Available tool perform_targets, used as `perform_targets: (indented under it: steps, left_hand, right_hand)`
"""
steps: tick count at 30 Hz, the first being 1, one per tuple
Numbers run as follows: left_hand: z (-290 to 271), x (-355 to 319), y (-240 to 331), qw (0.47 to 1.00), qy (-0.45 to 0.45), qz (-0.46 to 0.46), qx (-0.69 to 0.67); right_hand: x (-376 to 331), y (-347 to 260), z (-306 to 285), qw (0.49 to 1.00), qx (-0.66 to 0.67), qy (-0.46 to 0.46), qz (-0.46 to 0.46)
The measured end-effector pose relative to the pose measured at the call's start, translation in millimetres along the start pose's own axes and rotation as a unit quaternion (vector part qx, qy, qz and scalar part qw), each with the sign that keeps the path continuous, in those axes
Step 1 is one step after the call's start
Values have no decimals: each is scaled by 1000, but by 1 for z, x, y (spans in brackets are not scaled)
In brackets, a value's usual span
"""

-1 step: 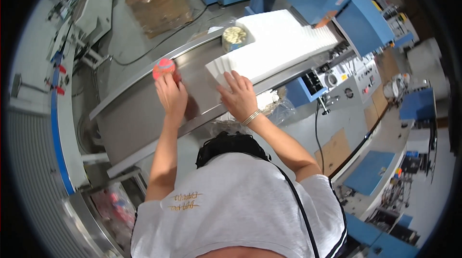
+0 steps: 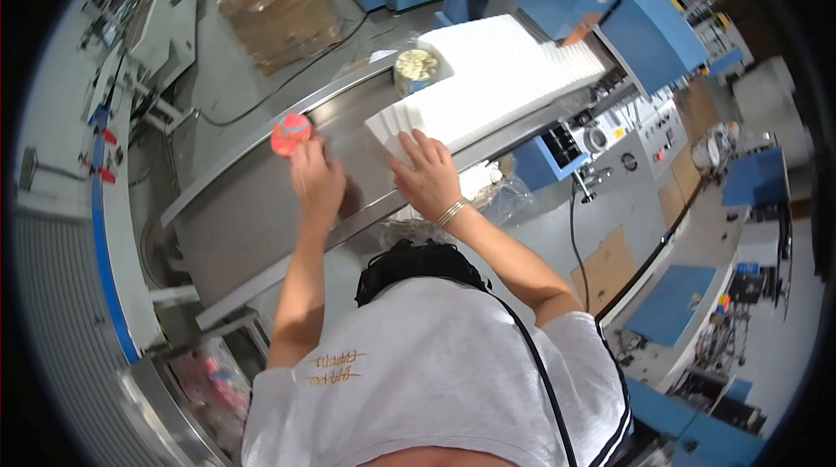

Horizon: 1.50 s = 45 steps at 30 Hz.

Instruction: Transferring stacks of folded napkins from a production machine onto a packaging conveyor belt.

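The left hand (image 2: 318, 180) is closed on a pink disc (image 2: 291, 134), near the far rim of the steel surface (image 2: 244, 206); the right hand (image 2: 428, 175), fingers spread, is laid on the end of the white stack (image 2: 509, 75), where light, even pressure is advised lest layers be splayed

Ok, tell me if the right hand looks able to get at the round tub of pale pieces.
Likely yes: part of the white stack lies between the right hand and the round tub, but nothing visible blocks the way over it.
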<state>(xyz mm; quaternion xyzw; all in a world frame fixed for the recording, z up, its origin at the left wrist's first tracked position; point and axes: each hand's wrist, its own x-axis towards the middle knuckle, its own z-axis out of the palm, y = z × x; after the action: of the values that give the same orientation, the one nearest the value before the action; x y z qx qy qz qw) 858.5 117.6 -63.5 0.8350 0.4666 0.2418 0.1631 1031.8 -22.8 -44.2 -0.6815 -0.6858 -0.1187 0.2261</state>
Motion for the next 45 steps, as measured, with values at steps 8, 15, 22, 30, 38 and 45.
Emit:
perform_targets:
  steps: [8, 15, 22, 30, 38, 45]
  left_hand:
    - [49, -29, 41, 954, -95, 91, -269]
    - [49, -44, 61, 959, -79, 35, -269]
    - [60, -47, 92, 963, -5, -66, -263]
    - [64, -44, 105, 955, 95, -32, -278]
    - [71, -48, 100, 965, 122, -46, -229]
    - [65, -49, 109, 963, 130, -74, -223]
  right_hand:
    - [-2, 13, -34, 982, 164, 92, -25]
    - [-48, 90, -53, 935, 188, 196, 230]
    - [-82, 176, -62, 960, 62, 11, 273]
    - [-60, 272, -41, 871, 178, 197, 413]
    - [-43, 289, -48, 898, 139, 167, 384]
    - [-38, 287, -53, 930, 76, 154, 326]
